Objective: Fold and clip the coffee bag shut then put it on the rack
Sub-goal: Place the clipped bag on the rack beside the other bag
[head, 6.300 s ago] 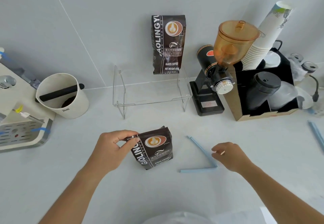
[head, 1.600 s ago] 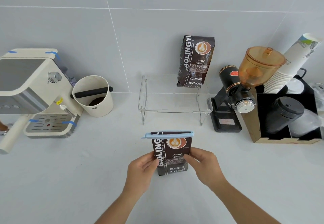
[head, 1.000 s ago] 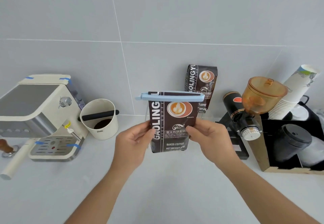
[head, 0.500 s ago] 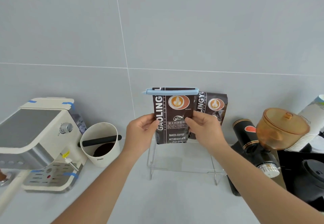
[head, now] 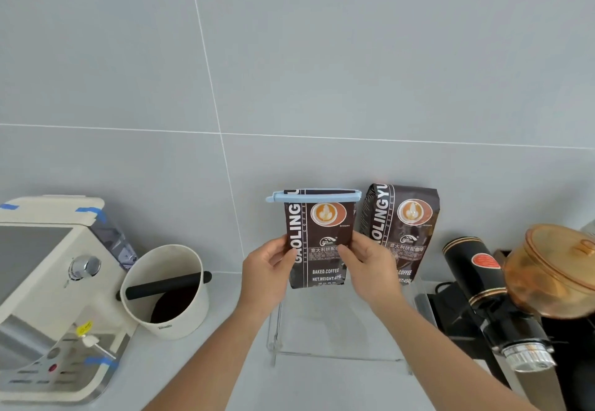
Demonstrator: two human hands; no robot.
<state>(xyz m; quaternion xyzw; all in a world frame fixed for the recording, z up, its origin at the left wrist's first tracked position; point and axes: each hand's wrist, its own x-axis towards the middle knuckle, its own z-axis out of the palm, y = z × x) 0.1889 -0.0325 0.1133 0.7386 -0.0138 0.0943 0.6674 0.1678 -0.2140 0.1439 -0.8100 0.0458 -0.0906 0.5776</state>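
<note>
At frame centre, the clipped bag point(head: 317, 243) is gripped by both hands point(head: 270, 269) and held upright over the rack point(head: 338, 339), seemingly for placing.

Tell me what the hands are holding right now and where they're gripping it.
Both grip the clipped coffee bag: left hand on its left edge, right hand on its right edge, around mid-height.

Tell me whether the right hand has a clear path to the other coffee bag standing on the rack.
Probably yes. The right hand sits just left of the second coffee bag, with nothing between them. But it grips the clipped bag together with the left hand, so it would need to let go first.
</note>
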